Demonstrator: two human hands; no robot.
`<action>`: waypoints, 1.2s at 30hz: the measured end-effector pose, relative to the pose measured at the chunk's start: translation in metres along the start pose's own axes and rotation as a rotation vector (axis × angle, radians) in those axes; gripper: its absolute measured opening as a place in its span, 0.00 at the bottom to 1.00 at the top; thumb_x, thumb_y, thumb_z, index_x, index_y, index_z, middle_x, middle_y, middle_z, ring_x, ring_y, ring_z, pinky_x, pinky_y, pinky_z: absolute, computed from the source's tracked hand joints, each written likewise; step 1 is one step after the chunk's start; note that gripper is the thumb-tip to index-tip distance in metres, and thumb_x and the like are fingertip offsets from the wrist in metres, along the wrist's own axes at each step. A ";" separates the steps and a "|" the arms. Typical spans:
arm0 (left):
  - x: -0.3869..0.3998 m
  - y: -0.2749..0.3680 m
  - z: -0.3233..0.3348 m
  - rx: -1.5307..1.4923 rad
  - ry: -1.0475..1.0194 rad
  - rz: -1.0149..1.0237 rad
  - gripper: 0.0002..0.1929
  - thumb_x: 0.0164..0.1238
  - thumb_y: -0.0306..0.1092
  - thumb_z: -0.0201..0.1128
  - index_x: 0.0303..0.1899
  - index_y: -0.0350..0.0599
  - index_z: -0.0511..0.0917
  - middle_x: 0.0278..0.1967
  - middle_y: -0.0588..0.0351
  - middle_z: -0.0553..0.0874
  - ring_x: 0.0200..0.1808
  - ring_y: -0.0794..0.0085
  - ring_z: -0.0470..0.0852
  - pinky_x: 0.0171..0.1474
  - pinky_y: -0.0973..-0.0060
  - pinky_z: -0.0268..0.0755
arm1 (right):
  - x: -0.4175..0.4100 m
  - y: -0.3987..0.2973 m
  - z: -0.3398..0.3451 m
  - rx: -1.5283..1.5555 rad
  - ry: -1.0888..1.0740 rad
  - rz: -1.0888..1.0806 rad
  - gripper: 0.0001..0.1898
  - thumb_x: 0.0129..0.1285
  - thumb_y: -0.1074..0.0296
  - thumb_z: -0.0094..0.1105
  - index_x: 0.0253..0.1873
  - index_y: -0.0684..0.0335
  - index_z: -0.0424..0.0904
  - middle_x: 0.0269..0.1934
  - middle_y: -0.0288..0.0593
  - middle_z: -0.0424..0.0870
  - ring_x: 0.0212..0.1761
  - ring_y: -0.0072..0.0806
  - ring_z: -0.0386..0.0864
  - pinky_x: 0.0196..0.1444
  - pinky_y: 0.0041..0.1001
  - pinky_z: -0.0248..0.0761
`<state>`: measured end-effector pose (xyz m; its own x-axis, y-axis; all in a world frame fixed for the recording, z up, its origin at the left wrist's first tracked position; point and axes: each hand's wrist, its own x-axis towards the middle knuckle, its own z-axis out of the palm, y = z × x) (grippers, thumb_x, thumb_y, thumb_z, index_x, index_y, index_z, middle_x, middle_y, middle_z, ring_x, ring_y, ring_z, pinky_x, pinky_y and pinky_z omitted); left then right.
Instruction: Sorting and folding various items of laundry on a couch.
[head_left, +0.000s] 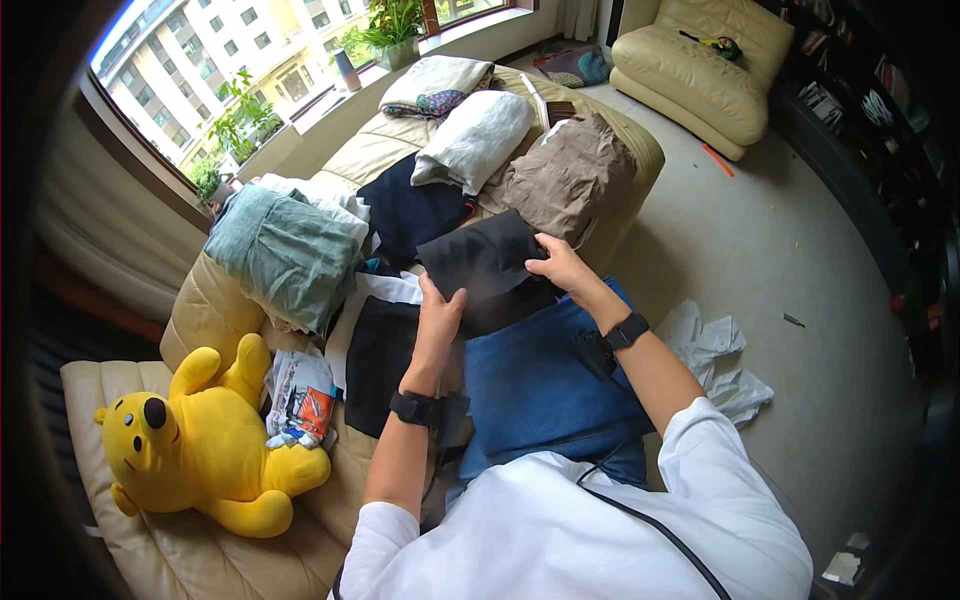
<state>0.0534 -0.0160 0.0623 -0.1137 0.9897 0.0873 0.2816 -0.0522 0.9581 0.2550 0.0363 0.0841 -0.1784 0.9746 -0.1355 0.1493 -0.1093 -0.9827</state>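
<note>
A folded black cloth garment (480, 251) is held up between my two hands, above the couch seat. My left hand (439, 319) pinches its near left edge, thumb apart from the fingers. At its right edge, my right hand (564, 266) has the thumb on top and the fingertips partly hidden. Below the garment lies more dark cloth, partly covered. Folded blue denim (547, 382) rests closest to my body, under my right forearm. Left of my left hand, another folded black garment (381, 364) lies over a white cloth (386, 287).
Around the cream leather couch (345, 161) are a green garment pile (289, 244), a navy garment (412, 210), a rolled white cloth (480, 139) and a crumpled brown garment (574, 180). A yellow plush bear (217, 446) lies left, beside a printed plastic pack (301, 397). White paper (709, 352) litters the floor.
</note>
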 end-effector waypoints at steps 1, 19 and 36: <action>0.007 0.005 -0.002 0.026 0.025 0.026 0.27 0.56 0.28 0.54 0.56 0.32 0.52 0.48 0.36 0.73 0.53 0.55 0.72 0.57 0.71 0.60 | 0.011 0.002 0.000 0.001 0.006 -0.002 0.21 0.48 0.75 0.56 0.50 0.73 0.69 0.39 0.47 0.78 0.37 0.26 0.76 0.39 0.24 0.69; -0.010 -0.026 -0.082 0.304 0.188 0.030 0.08 0.63 0.26 0.51 0.41 0.38 0.76 0.30 0.54 0.83 0.31 0.74 0.80 0.36 0.76 0.71 | 0.016 0.039 0.016 0.016 -0.019 0.132 0.14 0.55 0.73 0.55 0.47 0.66 0.70 0.22 0.36 0.72 0.12 0.16 0.64 0.10 0.19 0.57; -0.038 -0.087 -0.065 0.761 0.363 0.294 0.24 0.54 0.21 0.48 0.55 0.51 0.71 0.61 0.53 0.66 0.64 0.59 0.60 0.65 0.61 0.47 | 0.078 0.048 -0.004 -0.215 0.256 0.053 0.08 0.54 0.72 0.47 0.35 0.66 0.75 0.23 0.47 0.80 0.24 0.33 0.80 0.30 0.31 0.74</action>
<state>-0.0282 -0.0580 -0.0068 -0.1953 0.8403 0.5057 0.8885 -0.0668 0.4540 0.2525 0.1075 0.0266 0.0809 0.9891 -0.1233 0.3580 -0.1443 -0.9225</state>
